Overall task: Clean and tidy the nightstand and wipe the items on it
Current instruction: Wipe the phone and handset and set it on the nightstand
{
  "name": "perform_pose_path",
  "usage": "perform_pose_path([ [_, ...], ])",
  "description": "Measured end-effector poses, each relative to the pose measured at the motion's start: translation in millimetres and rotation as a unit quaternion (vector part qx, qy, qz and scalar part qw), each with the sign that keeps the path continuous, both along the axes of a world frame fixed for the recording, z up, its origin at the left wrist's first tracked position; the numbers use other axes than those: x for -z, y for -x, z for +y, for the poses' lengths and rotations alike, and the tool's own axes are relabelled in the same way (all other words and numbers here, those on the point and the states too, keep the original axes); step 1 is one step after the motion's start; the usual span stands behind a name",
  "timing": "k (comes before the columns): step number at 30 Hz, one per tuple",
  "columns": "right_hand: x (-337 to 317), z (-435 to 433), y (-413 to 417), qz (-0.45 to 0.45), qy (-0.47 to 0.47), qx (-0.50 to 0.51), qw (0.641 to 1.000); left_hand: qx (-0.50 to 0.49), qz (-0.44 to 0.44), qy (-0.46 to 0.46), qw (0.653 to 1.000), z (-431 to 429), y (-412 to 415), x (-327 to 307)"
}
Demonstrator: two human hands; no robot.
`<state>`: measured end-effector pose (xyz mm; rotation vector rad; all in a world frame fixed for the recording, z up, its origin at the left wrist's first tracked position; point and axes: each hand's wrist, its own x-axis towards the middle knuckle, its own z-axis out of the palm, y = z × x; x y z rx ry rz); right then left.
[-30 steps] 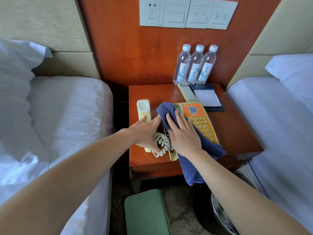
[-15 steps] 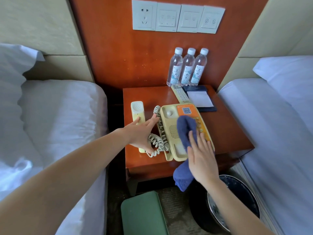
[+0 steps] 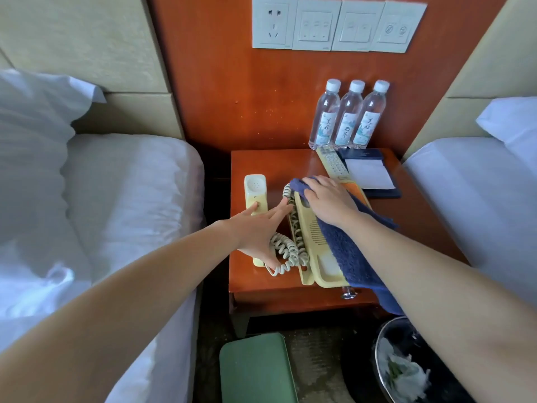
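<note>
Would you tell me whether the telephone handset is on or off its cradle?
Off: the handset lies on the nightstand left of the telephone base, under the left hand.

white bed [image 3: 125,199], wood wall panel [image 3: 232,97], switches [image 3: 337,24]
</note>
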<state>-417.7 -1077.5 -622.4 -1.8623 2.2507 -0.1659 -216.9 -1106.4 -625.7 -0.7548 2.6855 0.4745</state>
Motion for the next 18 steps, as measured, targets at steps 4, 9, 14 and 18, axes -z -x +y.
perform_pose_path([
  [4,-2.7,-21.6,-6.4,0.017,0.011,-0.037,0.999,-0.002,-0.015,0.033,0.999,3.6,0.2,0.1],
  [9,4.2,-8.4,24.1,0.062,0.107,0.017,0.992,-0.013,-0.018,0.053,0.998,6.2,1.3,-0.5],
  [14,10.3,4.5,34.2,0.049,0.153,0.088,0.983,-0.006,-0.023,0.068,0.997,7.0,2.0,1.1],
  [18,12.5,34.5,39.4,-0.041,0.125,0.142,0.981,0.002,-0.02,0.092,0.996,6.0,4.2,0.5],
])
